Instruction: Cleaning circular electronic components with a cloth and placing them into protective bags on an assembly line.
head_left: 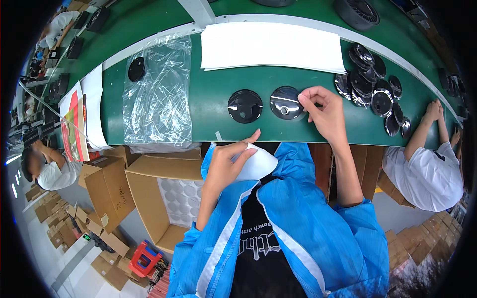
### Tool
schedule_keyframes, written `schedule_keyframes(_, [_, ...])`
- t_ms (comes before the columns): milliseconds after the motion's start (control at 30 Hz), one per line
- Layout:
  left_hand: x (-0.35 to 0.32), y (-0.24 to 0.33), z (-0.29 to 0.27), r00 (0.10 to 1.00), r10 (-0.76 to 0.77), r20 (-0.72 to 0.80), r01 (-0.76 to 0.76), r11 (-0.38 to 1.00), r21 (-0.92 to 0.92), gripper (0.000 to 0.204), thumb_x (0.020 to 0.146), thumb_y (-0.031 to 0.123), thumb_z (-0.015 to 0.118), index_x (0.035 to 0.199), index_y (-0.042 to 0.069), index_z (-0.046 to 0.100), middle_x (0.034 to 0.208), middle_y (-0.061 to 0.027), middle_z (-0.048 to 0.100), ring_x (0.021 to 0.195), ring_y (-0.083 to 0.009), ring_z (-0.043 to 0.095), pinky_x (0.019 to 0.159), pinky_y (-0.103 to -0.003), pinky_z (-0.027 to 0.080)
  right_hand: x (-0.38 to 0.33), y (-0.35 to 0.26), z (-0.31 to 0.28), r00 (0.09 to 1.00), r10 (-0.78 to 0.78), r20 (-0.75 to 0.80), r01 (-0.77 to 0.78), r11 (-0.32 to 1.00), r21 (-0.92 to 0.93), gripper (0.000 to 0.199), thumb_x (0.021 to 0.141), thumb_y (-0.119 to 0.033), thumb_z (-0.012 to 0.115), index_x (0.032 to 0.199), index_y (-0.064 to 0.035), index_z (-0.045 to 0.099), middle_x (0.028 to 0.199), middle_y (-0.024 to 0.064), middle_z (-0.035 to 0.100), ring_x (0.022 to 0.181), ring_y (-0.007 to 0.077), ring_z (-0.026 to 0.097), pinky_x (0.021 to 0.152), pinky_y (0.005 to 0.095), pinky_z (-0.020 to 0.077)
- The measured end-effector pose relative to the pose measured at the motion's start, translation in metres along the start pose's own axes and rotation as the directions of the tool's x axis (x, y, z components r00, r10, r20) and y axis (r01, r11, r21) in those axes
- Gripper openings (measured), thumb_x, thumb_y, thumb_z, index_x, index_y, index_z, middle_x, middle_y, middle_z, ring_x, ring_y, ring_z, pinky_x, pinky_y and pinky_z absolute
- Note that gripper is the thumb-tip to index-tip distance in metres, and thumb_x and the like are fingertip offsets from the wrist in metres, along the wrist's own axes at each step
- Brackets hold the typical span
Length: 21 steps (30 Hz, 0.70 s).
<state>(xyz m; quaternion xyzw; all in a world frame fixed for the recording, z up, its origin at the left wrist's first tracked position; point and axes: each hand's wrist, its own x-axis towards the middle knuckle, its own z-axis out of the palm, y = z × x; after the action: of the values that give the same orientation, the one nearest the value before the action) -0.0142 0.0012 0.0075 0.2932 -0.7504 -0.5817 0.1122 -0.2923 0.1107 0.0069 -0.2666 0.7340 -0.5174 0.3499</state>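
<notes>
Counts, relative to the green table (223, 107): two glossy black round discs (245, 106) at its centre; one heap of black discs (370, 87) right, number uncertain; one clear plastic bag (159, 94) left; one open cardboard box (164, 198) below its edge.

factory assembly line | long green conveyor belt (218, 107) | piles of black round caps (370, 82) | seated workers alongside | open cardboard cartons (149, 193) on floor

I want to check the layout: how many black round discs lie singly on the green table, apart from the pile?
3: one on the plastic bag at left, one in the middle, one under the right hand fingertips. The pile at right may hide more.
</notes>
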Motion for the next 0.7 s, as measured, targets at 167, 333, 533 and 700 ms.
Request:
schedule_keyframes(167, [-0.0011,-0.0019,-0.0002,1.0,0.011,-0.008,-0.011,1.0,0.003,0.023,0.099,0.009,0.075,0.09,-0.01,0.068,0.136,-0.0111,0.076,0.077,-0.0211,0.072,0.076,-0.032,0.057,-0.0028,0.0,0.004,0.999,-0.002,-0.044,0.0,0.999,-0.04,0.013,0.102,-0.009,0.078,0.105,0.0027,0.076,0.086,0.0027,0.072,0.073,0.0054,0.064,0.054,0.0212,0.0486])
schedule_keyframes(333, [-0.002,-0.0046,0.0003,1.0,0.016,-0.012,-0.016,1.0,-0.002,0.022,0.099,0.009,0.076,0.091,-0.01,0.069,0.136,-0.0107,0.076,0.08,-0.0212,0.074,0.077,-0.032,0.057,-0.003,-0.0026,0.0059,0.998,-0.002,-0.062,-0.001,0.998,-0.056,0.013,0.101,-0.009,0.078,0.105,0.0032,0.075,0.086,0.0032,0.073,0.073,0.0055,0.064,0.053,0.0213,0.0485])
schedule_keyframes(533, [-0.0018,-0.001,0.0007,1.0,-0.014,-0.004,0.014,1.0,0.006,0.021,0.099,0.01,0.076,0.094,-0.01,0.072,0.136,-0.0103,0.077,0.085,-0.0216,0.077,0.079,-0.031,0.058,-0.0024,-0.0009,0.0056,0.998,-0.01,-0.066,0.005,0.996,-0.086,0.013,0.101,-0.009,0.078,0.105,0.0033,0.075,0.087,0.0032,0.073,0.074,0.0057,0.065,0.053,0.0218,0.0492])
schedule_keyframes(700, [-0.0005,-0.0007,0.0022,1.0,0.02,-0.013,-0.02,1.0,-0.01,0.022,0.1,0.011,0.075,0.096,-0.01,0.073,0.137,-0.0107,0.076,0.085,-0.0208,0.077,0.079,-0.031,0.059,-0.0051,-0.0014,0.0062,0.991,-0.091,-0.093,0.075,0.983,-0.168,0.016,0.1,-0.008,0.079,0.11,0.003,0.075,0.092,0.0047,0.074,0.079,0.0077,0.067,0.054,0.0223,0.0507])
